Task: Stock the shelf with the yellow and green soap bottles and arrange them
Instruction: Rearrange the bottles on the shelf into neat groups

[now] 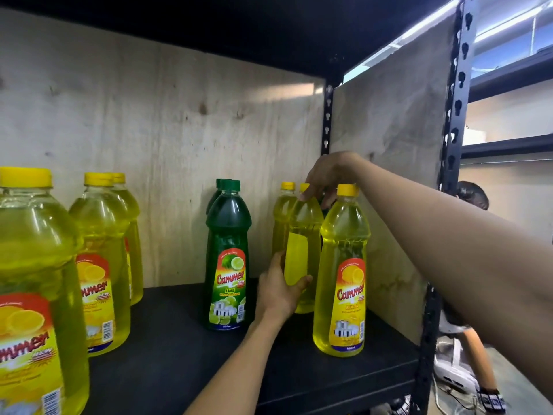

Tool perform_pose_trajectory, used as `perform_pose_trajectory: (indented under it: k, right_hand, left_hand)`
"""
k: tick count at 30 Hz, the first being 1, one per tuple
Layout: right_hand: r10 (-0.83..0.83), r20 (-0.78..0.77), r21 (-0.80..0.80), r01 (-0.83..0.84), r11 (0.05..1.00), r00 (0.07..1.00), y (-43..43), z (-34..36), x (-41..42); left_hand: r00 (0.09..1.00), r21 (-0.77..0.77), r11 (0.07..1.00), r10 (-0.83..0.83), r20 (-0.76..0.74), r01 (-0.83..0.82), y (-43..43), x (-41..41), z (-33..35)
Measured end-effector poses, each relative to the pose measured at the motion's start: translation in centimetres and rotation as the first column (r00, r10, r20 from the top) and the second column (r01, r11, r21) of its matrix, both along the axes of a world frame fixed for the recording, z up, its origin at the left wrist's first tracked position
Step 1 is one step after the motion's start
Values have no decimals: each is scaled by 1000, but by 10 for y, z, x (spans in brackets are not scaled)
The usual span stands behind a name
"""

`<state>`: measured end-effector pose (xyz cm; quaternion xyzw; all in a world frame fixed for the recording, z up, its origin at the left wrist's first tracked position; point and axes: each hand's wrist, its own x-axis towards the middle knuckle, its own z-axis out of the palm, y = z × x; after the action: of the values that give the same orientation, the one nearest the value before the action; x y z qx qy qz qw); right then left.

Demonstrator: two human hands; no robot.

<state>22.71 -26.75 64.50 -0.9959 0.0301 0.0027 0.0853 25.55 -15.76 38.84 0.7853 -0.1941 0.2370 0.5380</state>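
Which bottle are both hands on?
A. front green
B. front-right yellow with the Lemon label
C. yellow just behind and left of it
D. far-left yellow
C: the left hand wraps the body of that yellow bottle, and the right hand grips its top.

A single wide-angle head view looks forward and slightly down into one shelf bay from close range. The black shelf board (185, 348) fills the lower frame and the plywood back panel (167, 163) fills the centre. The steel upright (454, 115) leans at the right, with neighbouring racks beyond it.
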Motion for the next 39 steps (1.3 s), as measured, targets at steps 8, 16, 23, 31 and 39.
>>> perform_pose_trajectory:
  k: [8,16,23,31,39]
  right_hand:
    - [105,41,130,-109,986,994,-14,1,2]
    - [144,46,374,-151,915,988,-30,-2,10]
    - [208,42,464,-203,862,977,-43,-6,14]
    - [206,2,255,-200,946,978,-32,-4,10]
    - [295,14,348,-281,894,956,-40,-9,7]
  left_hand:
    - [953,-196,968,-199,-229,155,0,11,3]
    - [827,-411,850,-470,-307,330,12,21,3]
    - [897,-325,914,-339,-285,243,2,11,3]
    - [826,-404,863,-450,-338,304,11,15,1]
    - [896,-216,945,-307,-322,246,-2,16,-3]
